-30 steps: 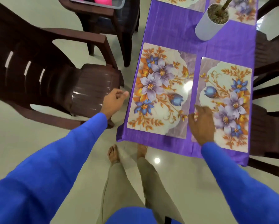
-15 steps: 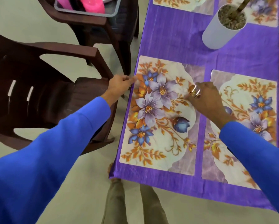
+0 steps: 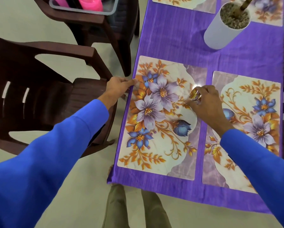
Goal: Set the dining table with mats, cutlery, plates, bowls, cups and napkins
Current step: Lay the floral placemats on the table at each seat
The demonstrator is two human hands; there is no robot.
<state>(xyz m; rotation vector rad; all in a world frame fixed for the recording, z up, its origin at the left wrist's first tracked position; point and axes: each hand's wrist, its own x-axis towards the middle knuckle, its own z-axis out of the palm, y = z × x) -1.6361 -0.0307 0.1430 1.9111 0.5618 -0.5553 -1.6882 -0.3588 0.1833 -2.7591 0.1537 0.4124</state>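
On the far chair (image 3: 95, 30), a grey tray (image 3: 87, 10) holds pink cups (image 3: 90, 3).

Floral mats (image 3: 161, 122) on purple tablecloth (image 3: 175, 37)

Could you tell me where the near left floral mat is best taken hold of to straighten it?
Probably by its long edges. The near left mat lies flat on the purple cloth, so only its edges offer a grip. The left hand already meets the outer edge from the chair side; the right hand rests near the inner edge.
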